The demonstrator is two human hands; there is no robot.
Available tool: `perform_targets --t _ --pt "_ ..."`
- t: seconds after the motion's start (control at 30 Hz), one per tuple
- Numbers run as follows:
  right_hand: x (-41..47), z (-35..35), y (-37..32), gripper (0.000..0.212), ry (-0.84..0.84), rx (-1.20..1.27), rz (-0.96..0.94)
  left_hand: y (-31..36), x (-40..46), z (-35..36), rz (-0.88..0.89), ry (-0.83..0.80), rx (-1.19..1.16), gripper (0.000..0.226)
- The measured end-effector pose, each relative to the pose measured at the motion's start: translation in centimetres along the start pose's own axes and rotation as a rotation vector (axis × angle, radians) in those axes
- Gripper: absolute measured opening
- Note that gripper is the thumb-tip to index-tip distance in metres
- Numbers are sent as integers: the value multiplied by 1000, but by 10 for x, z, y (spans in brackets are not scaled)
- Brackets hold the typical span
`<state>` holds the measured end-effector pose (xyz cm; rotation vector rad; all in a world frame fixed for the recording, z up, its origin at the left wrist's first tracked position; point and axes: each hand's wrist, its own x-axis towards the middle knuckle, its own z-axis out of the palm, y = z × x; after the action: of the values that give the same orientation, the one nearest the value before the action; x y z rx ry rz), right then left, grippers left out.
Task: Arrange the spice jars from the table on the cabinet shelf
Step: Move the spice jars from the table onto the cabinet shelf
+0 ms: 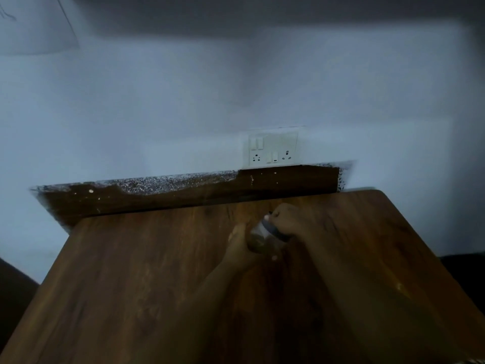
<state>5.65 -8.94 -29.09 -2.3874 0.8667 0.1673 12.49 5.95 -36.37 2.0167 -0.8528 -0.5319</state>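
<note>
left hand gripping spice jar body, right hand clamped on its lid, tilted above wooden table. blurry.

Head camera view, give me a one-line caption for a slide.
Both hands, left and right, hold a spice jar above a wooden table near a wall socket.

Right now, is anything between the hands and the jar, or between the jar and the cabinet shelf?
Nothing separates them: the left hand grips the jar body and the right hand its cap, over the table. No cabinet shelf is in view, so that path cannot be judged.
</note>
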Motion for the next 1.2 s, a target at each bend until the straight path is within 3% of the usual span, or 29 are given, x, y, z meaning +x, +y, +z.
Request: perform_targets --t 0.1,0.17,0.23,0.27,0.3,0.4,0.47,0.67,0.73,0.8,0.87,0.9,0.97,1.13,1.2 --pt "-12 -21 -7 44 79 253 -68 8 5 5 99 39 -88 88" --pt "-23 -24 -6 34 368 470 -113 21 4 4 -16 9 -330 77" --pt "-29 -19 -1 23 845 561 -172 32 5 5 -178 -53 -691 77" --pt "-30 -13 2 22 959 577 -192 37 3 4 -214 -90 -834 70" --pt "-29 -6 4 24 963 615 -188 42 2 2 -215 -112 -915 59" --pt "-31 9 0 37 730 820 -104 53 3 -3 -180 -95 -929 51" --pt "-34 11 -6 44 668 851 -108 59 4 -4 -156 -70 -891 54" --pt "-37 1 -19 49 848 731 -178 75 -1 -20 -142 -68 -842 53" --pt "-37 -4 -25 52 689 794 -133 73 0 -24 -147 -67 -871 51" --pt "-39 -10 -33 49 417 1134 -111 72 4 -29 -139 -81 -906 49" --pt "-37 -11 -32 52 215 1409 -83 76 3 -33 -83 1 -691 56" --pt "-38 -12 -30 52 162 1432 -77 76 3 -34 -53 33 -541 65" --pt "-39 -15 -25 49 72 1398 -109 76 5 -38 35 101 -372 75" --pt "-46 -30 -31 32 9 1365 -162 82 10 -48 -39 230 -566 57" --pt "-42 -29 -30 51 32 1337 -146 89 9 -48 -35 193 -595 52"
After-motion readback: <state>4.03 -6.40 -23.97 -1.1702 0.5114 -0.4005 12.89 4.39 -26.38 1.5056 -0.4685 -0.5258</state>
